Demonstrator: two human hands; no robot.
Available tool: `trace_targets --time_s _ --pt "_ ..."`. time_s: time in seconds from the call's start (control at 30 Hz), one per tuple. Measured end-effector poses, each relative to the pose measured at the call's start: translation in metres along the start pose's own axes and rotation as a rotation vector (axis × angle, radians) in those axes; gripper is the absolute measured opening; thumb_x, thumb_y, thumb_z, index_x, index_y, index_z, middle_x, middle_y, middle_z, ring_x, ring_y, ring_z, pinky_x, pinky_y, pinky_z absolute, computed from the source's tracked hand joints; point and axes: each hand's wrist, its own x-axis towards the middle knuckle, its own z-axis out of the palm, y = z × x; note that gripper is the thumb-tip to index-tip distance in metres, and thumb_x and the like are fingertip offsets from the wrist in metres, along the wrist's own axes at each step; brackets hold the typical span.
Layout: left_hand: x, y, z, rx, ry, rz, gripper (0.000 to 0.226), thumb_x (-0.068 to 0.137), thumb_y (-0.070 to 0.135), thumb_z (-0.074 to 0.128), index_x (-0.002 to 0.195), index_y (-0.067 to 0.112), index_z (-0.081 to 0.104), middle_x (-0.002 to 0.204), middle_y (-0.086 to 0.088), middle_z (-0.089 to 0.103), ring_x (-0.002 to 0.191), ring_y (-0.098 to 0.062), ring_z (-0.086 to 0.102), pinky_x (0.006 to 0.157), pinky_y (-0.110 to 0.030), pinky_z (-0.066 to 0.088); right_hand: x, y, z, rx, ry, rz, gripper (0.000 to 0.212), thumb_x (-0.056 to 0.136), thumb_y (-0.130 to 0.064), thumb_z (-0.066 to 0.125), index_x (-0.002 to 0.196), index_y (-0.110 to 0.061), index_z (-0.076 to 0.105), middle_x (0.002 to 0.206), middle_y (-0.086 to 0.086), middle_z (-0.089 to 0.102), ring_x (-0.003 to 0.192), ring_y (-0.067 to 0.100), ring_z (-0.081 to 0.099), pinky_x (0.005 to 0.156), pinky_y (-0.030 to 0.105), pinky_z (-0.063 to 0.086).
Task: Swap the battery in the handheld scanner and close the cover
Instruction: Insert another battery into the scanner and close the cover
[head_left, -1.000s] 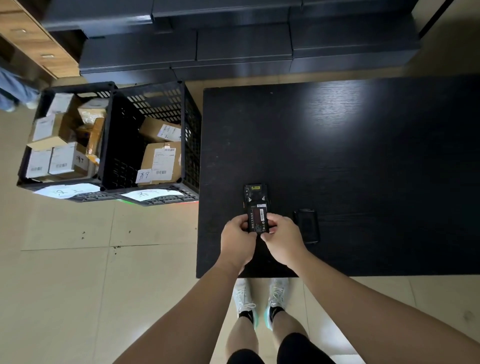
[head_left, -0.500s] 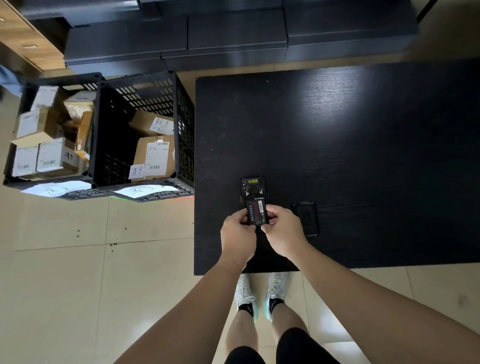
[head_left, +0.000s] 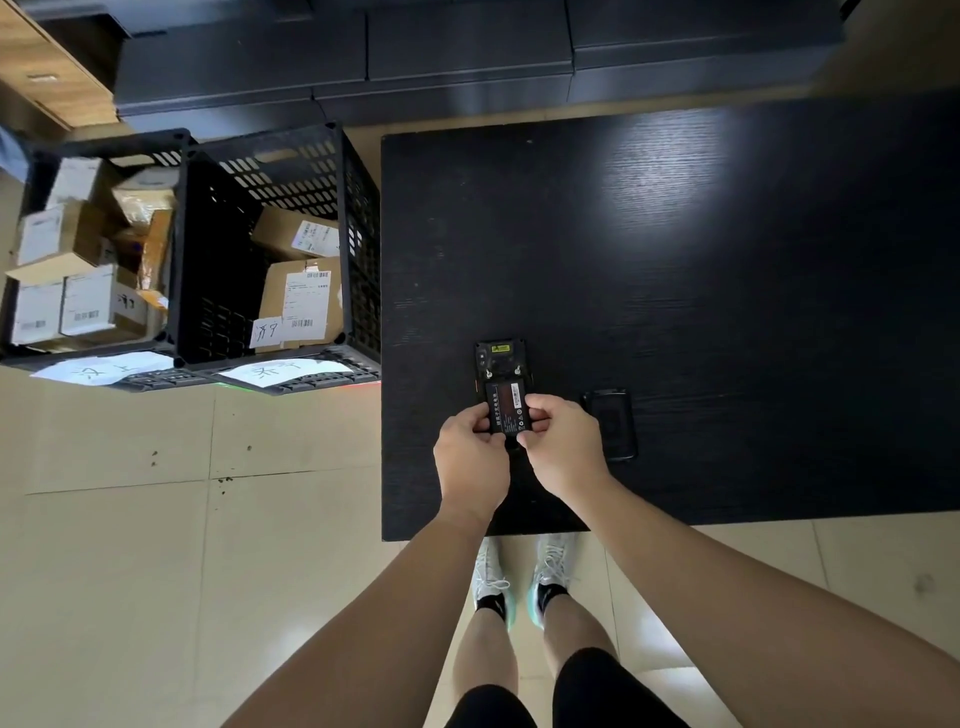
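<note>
The black handheld scanner (head_left: 500, 361) lies face down on the black table (head_left: 675, 260), near its front left corner, back cover off. A black battery (head_left: 508, 407) with a red-and-white label sits over the scanner's open back. My left hand (head_left: 470, 457) pinches the battery's left edge and my right hand (head_left: 563, 447) pinches its right edge. The scanner's lower half is hidden under my fingers. The removed black cover (head_left: 612, 423) lies flat on the table just right of my right hand.
Two black plastic crates (head_left: 358, 270) with cardboard parcels stand on the tiled floor left of the table. Dark cabinets (head_left: 467, 57) run along the back. My feet (head_left: 519, 577) are at the table's front edge.
The view has shifted slightly. Both hands stay on the battery over the scanner's back, with the fingers closing a little further in along its sides.
</note>
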Motion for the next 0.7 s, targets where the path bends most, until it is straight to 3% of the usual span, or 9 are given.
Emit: trace_targets --time_s 0.13,0.23,0.33,0.53,0.7 --pt "0.0 0.0 0.0 0.068 0.018 0.043 0.042 0.088 -0.002 0.062 0.126 0.014 0.067 0.112 -0.002 0.065 0.096 -0.009 0.061 0.085 -0.017 0.046 0.0 0.0 0.0 -0.017 0.006 -0.007 0.049 0.082 0.0 0.072 0.127 -0.018 0.064 0.113 0.004 0.064 0.09 0.01 0.063 0.083 0.018 0.047" --pt "0.001 -0.001 0.001 0.091 0.017 0.056 0.042 0.087 -0.003 0.061 0.125 0.014 0.068 0.112 -0.002 0.065 0.099 -0.011 0.061 0.086 -0.019 0.049 0.001 0.0 0.0 -0.021 0.005 -0.007 0.051 0.082 -0.001 0.073 0.129 -0.018 0.064 0.113 0.004 0.063 0.089 0.009 0.062 0.083 0.016 0.045" --pt "0.003 -0.002 -0.001 0.114 0.014 0.064 0.041 0.086 -0.002 0.063 0.124 0.014 0.068 0.108 -0.001 0.067 0.094 -0.009 0.062 0.076 -0.007 0.041 0.001 0.0 0.0 -0.012 0.002 -0.003 0.051 0.081 -0.002 0.075 0.128 -0.016 0.064 0.112 0.003 0.064 0.089 0.009 0.062 0.084 0.017 0.046" --pt "0.007 -0.001 -0.012 0.13 0.024 0.048 0.041 0.081 0.009 0.072 0.122 0.015 0.069 0.1 0.0 0.069 0.078 -0.005 0.063 0.069 -0.005 0.04 0.0 0.001 -0.007 0.032 0.037 0.024 0.044 0.084 -0.014 0.075 0.127 -0.014 0.064 0.114 0.006 0.067 0.086 0.008 0.062 0.082 0.017 0.045" --pt "0.01 -0.001 -0.015 0.13 -0.022 0.025 0.044 0.085 0.019 0.073 0.129 0.013 0.065 0.11 -0.002 0.069 0.085 -0.007 0.062 0.081 -0.018 0.045 -0.001 0.003 -0.007 0.071 0.005 0.105 0.045 0.086 -0.025 0.073 0.128 -0.013 0.063 0.119 0.005 0.07 0.105 0.016 0.066 0.094 0.028 0.051"
